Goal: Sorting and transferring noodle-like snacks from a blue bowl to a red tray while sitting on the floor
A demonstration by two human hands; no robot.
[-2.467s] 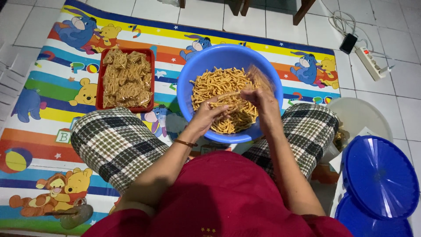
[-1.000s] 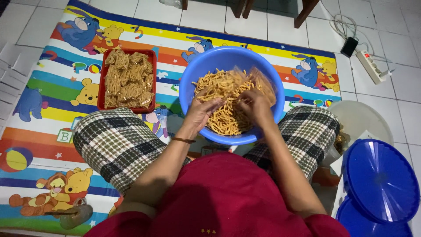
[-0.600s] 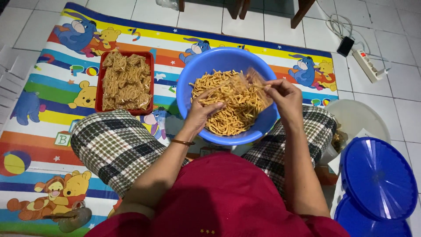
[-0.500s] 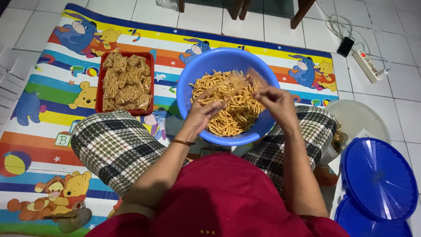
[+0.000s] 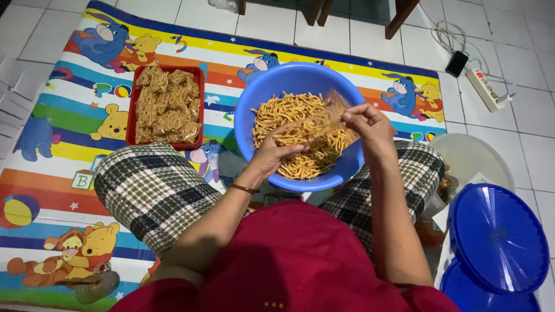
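On the left, a red tray [image 5: 168, 106] of packed snacks is set on the mat [image 5: 52, 173]. In the blue bowl [image 5: 300, 81] of sticks [image 5: 289, 112], the left hand [image 5: 272, 155] is cupped over snacks. A clear bag [image 5: 329, 118] is pinched by the right hand [image 5: 367, 124]. Blue lids [image 5: 497, 237] lie rightmost.

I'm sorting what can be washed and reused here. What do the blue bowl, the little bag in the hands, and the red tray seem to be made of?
Bowl: likely moulded plastic, uniform blue with a soft sheen on its rim. Bag: thin clear plastic film, since the snack sticks show through it and it crinkles between the left hand and right hand. Tray: probably plastic too, smooth red rim, though little of it shows.
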